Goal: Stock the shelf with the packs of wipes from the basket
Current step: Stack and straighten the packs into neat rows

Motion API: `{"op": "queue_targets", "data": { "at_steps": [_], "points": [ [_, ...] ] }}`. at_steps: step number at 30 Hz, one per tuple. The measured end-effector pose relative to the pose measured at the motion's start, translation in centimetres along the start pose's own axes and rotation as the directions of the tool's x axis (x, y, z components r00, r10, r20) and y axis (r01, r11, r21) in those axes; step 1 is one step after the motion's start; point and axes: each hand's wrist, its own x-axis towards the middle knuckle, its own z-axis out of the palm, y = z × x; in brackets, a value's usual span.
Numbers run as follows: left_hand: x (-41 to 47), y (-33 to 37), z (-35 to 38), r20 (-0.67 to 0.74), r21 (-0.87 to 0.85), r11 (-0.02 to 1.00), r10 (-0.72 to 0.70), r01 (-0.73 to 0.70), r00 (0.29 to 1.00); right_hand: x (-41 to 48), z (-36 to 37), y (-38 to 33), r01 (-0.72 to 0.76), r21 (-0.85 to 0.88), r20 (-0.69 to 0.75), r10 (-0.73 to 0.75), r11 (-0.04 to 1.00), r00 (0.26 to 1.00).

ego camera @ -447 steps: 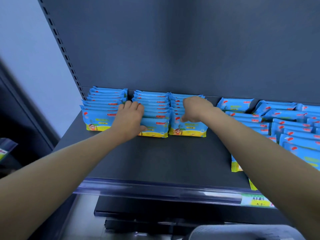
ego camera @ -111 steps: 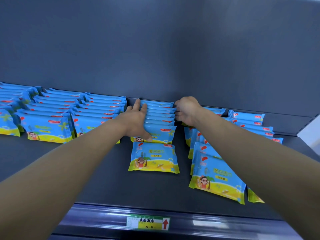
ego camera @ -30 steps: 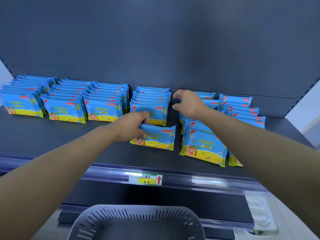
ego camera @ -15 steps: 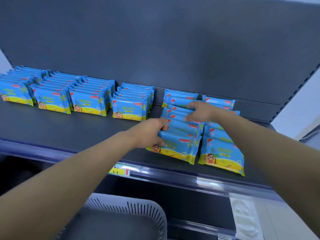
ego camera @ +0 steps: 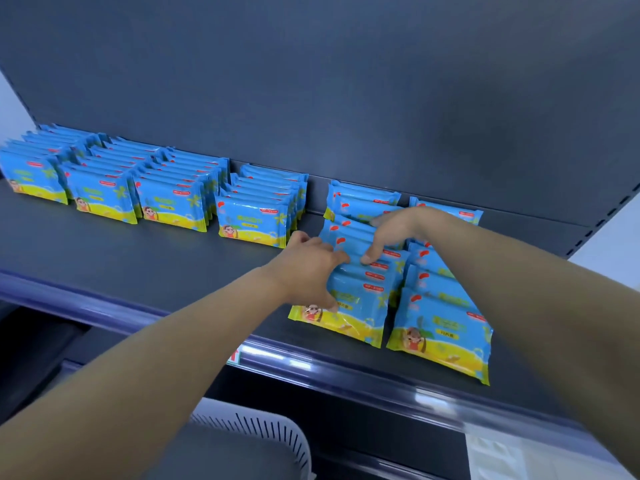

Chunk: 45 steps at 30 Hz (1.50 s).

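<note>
Blue and yellow packs of wipes stand in tidy rows along the left and middle of the dark shelf. A slumped, fanned-out row of packs leans forward right of centre. My left hand grips the left edge of this row near its front pack. My right hand presses on the packs further back in the same row, thumb and fingers spread over them. Another leaning row lies just to the right. The grey basket shows at the bottom; its inside looks bare.
The shelf's back panel rises behind the packs. A clear price rail with a small label runs along the front edge. A lower shelf sits below. Bare shelf surface lies in front of the tidy rows.
My view has shifted right and nearer. Both hands moved onto the slumped row: the left slid forward along its left side, the right stays on the packs behind. The loose front pack now leans in the row.
</note>
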Motion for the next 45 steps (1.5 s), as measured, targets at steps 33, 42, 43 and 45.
{"op": "queue_targets", "data": {
  "at_steps": [33, 42, 43, 45],
  "points": [
    [-0.1, -2.5, 0.3, -0.070, -0.050, 0.984, 0.167, -0.171, 0.984, 0.2, 0.2, -1.9, -0.085, 0.033, -0.120, 0.089, 0.996, 0.989],
    [2.9, -2.9, 0.3, -0.257, 0.073, 0.997, -0.010, 0.030, 0.966, 1.1, -2.5, -1.1, 0.038, 0.056, -0.406, -0.013, 0.998, 0.914],
    [3.3, -2.9, 0.2, -0.266, 0.064, 0.996, -0.038, 0.057, 0.963, 1.1, -2.7, -1.0, 0.044, 0.076, -0.405, -0.009, 0.996, 0.914],
    [3.9, -2.8, 0.3, -0.282, 0.012, 0.997, -0.076, 0.082, 0.956, 1.2, -3.1, -0.3, 0.022, 0.132, -0.422, 0.036, 0.991, 0.906]
  ]
}}
